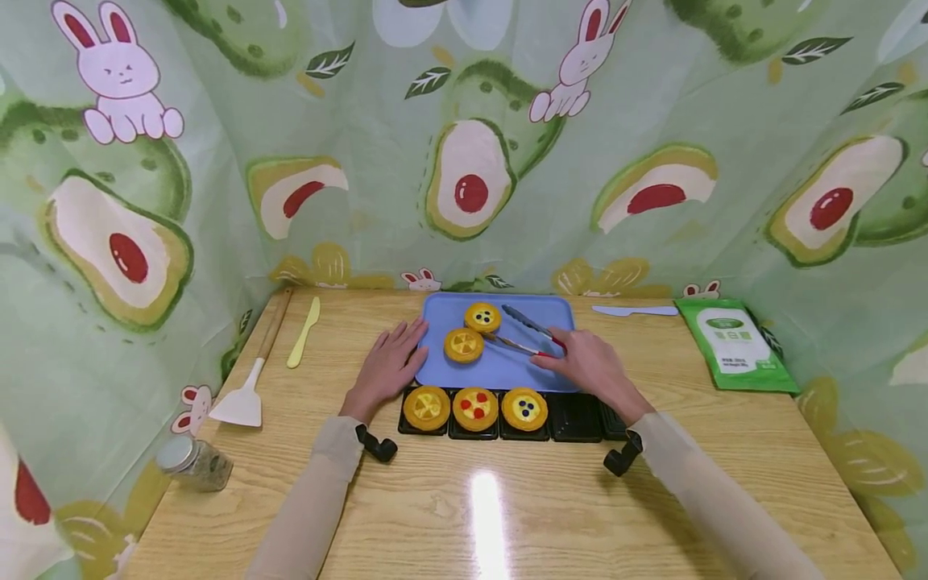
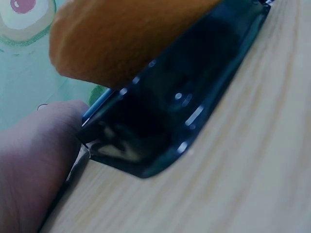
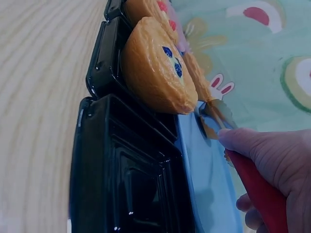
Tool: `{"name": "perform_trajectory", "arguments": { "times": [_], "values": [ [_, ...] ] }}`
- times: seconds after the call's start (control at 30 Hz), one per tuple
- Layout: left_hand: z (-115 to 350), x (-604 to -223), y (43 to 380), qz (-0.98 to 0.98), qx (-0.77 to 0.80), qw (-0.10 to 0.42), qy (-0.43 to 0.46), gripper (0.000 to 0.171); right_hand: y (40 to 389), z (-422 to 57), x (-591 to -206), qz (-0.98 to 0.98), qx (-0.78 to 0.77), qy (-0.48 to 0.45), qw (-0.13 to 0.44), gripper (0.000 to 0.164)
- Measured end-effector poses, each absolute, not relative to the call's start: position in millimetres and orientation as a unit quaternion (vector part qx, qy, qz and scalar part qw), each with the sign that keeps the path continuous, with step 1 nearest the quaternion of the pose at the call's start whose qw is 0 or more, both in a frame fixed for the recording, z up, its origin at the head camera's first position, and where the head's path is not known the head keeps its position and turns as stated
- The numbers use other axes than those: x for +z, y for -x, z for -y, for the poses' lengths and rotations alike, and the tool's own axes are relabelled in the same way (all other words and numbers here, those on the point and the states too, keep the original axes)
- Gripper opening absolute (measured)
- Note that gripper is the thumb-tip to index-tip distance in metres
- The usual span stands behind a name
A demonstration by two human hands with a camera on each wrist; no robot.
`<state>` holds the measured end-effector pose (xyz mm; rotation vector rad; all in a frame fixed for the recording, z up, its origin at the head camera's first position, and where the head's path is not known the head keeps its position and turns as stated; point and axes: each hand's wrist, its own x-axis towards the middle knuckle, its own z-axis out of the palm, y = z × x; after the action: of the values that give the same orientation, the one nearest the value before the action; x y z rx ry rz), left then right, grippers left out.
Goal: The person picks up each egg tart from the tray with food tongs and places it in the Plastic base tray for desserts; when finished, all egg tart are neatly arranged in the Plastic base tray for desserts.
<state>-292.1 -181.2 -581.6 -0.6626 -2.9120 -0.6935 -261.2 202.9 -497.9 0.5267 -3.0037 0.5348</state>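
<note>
My right hand (image 1: 590, 362) grips the red handles of a pair of tongs (image 1: 518, 347) over a blue tray (image 1: 442, 306). The tongs' arms are spread, their tips beside a blueberry-topped tart (image 1: 482, 317) and a tart with yellow pieces (image 1: 463, 345) on the tray. My left hand (image 1: 391, 362) lies flat, fingers extended, at the tray's left edge. In front stands a row of black plastic cups (image 1: 575, 417). From left, they hold a yellow-topped tart (image 1: 427, 408), a red-topped tart (image 1: 474, 409) and a blueberry tart (image 1: 525, 410). My right forearm partly hides the rightmost cup.
At left lie a spatula (image 1: 248, 400), a yellow knife (image 1: 304, 332) and a glass jar (image 1: 196, 462). A pale blue knife (image 1: 634, 311) and a green-and-white packet (image 1: 735, 345) lie at right. A patterned curtain (image 1: 377, 121) hangs behind the wooden table (image 1: 406, 515).
</note>
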Motion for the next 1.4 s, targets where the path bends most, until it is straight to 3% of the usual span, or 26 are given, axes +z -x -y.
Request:
{"name": "perform_trajectory", "arguments": {
  "times": [0.63, 1.4],
  "values": [
    [180.9, -582.2, 292.9, 0.949, -0.224, 0.041, 0.218, 0.062, 285.1, -185.4, -501.7, 0.965, 0.209, -0.160, 0.004, 0.055],
    [181.0, -581.1, 292.2, 0.948, -0.223, 0.046, 0.221, 0.062, 290.5, -180.9, -510.5, 0.961, 0.212, -0.174, 0.013, 0.054]
  ]
}}
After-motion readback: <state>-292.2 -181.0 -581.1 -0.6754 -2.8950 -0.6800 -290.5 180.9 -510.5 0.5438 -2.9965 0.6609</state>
